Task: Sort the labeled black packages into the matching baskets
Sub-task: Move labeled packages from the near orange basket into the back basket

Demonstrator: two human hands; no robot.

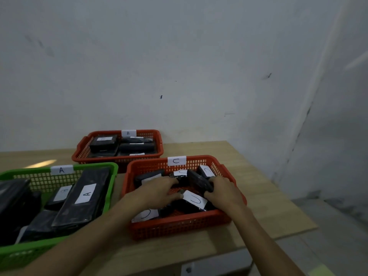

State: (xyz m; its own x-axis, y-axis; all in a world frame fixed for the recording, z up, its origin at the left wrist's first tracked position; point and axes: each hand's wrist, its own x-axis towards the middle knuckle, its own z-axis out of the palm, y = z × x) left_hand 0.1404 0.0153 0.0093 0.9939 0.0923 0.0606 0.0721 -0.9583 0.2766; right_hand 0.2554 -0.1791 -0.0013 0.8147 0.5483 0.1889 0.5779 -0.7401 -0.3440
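Observation:
Both my hands are inside the red basket marked C (229, 218), among several black packages with white C labels. My left hand (159, 191) lies over the packages on the left side, fingers spread toward a package with a C label (194, 200). My right hand (224, 191) grips a black package (199, 181) that stands tilted in the middle of the basket. The green basket marked A (111, 188) at the left holds black packages, one long with an A label (85, 194). The red basket marked B (79, 150) stands behind, with several packages.
All three baskets stand on a light wooden table (258, 196) against a grey wall. The table's right edge lies just past basket C, with floor beyond. The front edge runs below my forearms.

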